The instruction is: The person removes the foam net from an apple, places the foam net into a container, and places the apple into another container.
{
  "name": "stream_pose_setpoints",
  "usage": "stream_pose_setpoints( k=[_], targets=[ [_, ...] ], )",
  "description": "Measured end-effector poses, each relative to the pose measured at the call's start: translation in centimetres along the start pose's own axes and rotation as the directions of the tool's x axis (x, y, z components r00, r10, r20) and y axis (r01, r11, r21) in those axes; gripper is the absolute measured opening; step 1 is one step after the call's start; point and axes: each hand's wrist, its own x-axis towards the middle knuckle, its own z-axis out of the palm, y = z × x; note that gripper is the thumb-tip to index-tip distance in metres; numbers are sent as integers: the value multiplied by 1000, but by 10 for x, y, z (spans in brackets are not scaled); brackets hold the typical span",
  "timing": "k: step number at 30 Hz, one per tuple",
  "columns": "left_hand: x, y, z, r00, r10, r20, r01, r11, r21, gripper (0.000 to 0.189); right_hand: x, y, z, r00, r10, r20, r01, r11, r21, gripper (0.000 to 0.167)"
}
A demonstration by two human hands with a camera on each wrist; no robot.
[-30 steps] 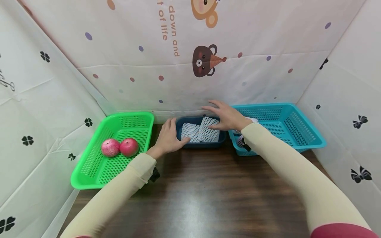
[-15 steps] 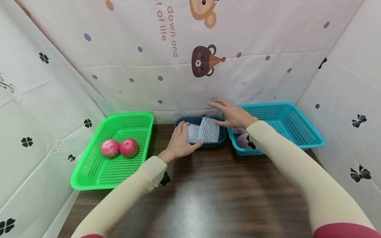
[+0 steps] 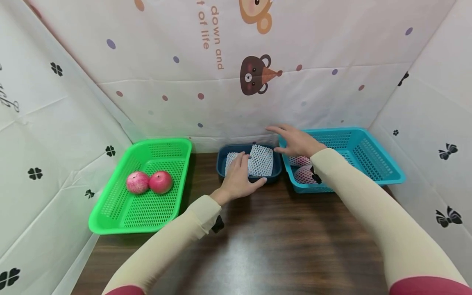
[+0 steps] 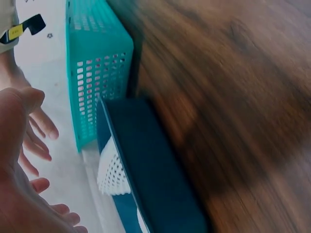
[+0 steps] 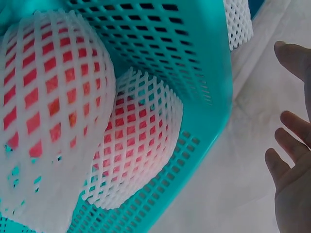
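Note:
My left hand (image 3: 237,179) hovers over the front of a small dark blue basket (image 3: 276,177), fingers spread and holding nothing. Inside are white foam net sleeves: one (image 3: 262,161) stands up at the right, another (image 3: 230,159) lies left, partly hidden by that hand. My right hand (image 3: 298,142) is over the left rim of a light blue basket (image 3: 376,157), also with nothing in its fingers. Below it in that basket lie red round fruits in white foam nets; the right wrist view shows a larger netted fruit (image 5: 53,97) beside another netted fruit (image 5: 133,141).
A green basket (image 3: 147,217) stands at the left with two bare red fruits, one streaky (image 3: 138,182) and one plainer (image 3: 161,182). Brown wood table (image 3: 273,246) lies in front of the baskets. A printed white cloth (image 3: 184,78) rises close behind and at both sides.
My left hand has moved right, from the dark blue basket's left end to its front middle. My right hand has drawn back to the right, off the standing foam net.

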Motion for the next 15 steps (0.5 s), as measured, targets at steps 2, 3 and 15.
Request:
stream_pose_setpoints(
  k=[2,3,15],
  targets=[
    [1,4,3,1000,5,2,-5,1000,2,90,0,1,-1,1000,-1,9,1,1000,3,81],
    [1,6,4,1000,8,1,-8,1000,0,90,-1,2,-2,1000,1,10,-1,1000,2,80],
    [4,31,18,998,16,61,-14,999,-42,77,-3,17,-3,992,103,75,-103,995,-7,45]
  ],
)
